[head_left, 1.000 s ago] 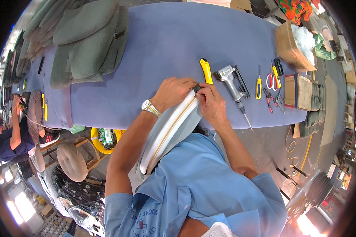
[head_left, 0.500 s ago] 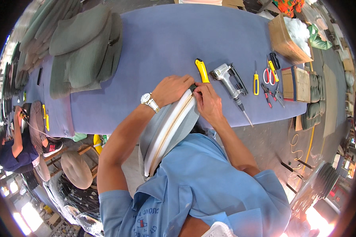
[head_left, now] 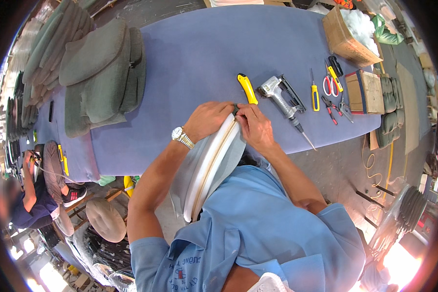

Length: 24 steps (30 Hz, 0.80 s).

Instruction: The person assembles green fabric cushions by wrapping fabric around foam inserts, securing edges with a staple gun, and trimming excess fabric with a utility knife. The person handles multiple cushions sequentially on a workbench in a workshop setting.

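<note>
A grey upholstered cushion stands on edge against my body, its long rim facing up with a white band and a thin tan strip along it. At its far end my left hand, with a watch on the wrist, is closed with curled fingers. My right hand pinches opposite it. Between the fingertips shows a small bit of dark green fabric at the rim. Just beyond my right hand, a yellow utility knife and a silver staple gun lie on the blue table.
Dark grey cushions are piled at the left. To the right lie a yellow screwdriver, scissors, pliers and a small box. A carton holds white stuffing. Another person sits at the far left.
The view has shifted slightly, so the table's things sit a little differently. Both my hands stay at the cushion's far end, with the fingers slightly shifted on the dark fabric.
</note>
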{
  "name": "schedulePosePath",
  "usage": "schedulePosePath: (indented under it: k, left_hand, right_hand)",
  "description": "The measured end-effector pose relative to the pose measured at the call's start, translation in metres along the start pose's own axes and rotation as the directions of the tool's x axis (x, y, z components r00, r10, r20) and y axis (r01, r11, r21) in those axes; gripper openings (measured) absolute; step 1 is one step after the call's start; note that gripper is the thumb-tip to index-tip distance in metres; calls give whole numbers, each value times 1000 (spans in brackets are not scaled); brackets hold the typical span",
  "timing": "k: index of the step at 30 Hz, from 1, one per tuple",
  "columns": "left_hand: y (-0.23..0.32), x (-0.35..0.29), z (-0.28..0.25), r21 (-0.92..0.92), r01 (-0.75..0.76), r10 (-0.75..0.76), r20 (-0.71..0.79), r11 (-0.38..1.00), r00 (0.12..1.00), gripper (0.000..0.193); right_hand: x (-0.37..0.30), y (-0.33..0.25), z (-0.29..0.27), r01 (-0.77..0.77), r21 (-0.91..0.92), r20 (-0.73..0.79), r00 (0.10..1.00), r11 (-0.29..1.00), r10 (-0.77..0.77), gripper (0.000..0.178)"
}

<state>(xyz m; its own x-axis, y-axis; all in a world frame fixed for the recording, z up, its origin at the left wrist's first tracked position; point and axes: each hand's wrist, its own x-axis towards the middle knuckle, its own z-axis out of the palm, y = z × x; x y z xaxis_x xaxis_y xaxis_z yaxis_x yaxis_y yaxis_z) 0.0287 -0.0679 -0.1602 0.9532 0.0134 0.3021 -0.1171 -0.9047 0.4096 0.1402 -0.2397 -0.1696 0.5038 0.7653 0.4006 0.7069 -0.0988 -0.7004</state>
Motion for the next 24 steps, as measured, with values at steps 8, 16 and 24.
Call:
schedulePosePath:
  k: [8, 16, 24]
  left_hand:
    - [-5, 0, 2, -1, -36, 36, 31, 999, 999, 18]
    - [-7, 7, -1, -37, -62, 64, 61, 997, 996, 21]
    - [-8, 9, -2, -31, 68, -58, 242, 997, 968, 38]
  right_hand:
    - [-2, 4, 1, -119, 45, 7, 993, 992, 118, 15]
    - [0, 2, -3, -95, 74, 42, 995, 993, 92, 15]
    - [14, -2, -15, -51, -157, 297, 950, 986, 97, 22]
